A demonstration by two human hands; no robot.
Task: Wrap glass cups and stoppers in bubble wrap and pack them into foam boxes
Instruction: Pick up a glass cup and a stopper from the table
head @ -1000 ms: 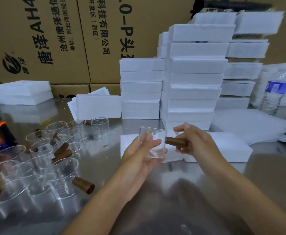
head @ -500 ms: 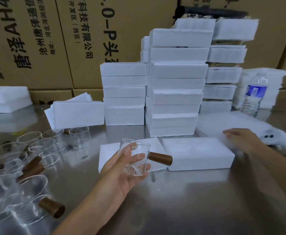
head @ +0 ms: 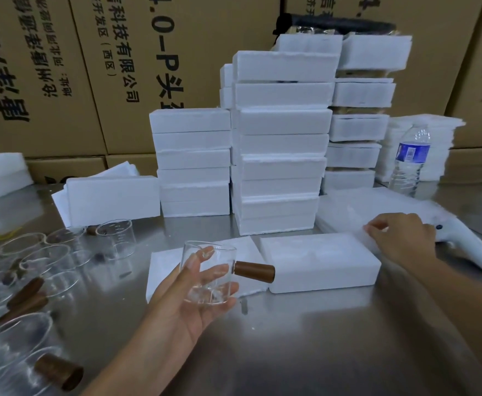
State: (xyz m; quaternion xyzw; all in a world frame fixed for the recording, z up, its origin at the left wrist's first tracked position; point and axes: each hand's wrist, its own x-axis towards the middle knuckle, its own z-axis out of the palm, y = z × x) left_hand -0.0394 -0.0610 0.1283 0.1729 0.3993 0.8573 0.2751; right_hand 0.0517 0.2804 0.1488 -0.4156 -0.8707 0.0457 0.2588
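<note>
My left hand (head: pixel 188 304) grips a clear glass cup (head: pixel 209 274) above the steel table, its brown wooden handle (head: pixel 254 271) sticking out to the right. To the right, my right hand (head: pixel 402 238) pinches the near edge of a stack of white wrap sheets (head: pixel 357 210). A closed white foam box (head: pixel 319 261) lies between the hands, next to a flat white sheet (head: pixel 165 267). Several more glass cups (head: pixel 33 267) with brown handles crowd the left of the table.
Tall stacks of white foam boxes (head: pixel 279 144) stand behind the work spot, in front of brown cartons (head: pixel 176 67). A water bottle (head: pixel 410 161) stands at the right rear. A white handheld device (head: pixel 468 247) lies past my right hand. One foam box (head: pixel 114 198) stands alone at left.
My right hand let go of the cup's handle and reached right to the wrap sheets, where its fingers now pinch the edge. The left hand keeps the cup. My view swung right.
</note>
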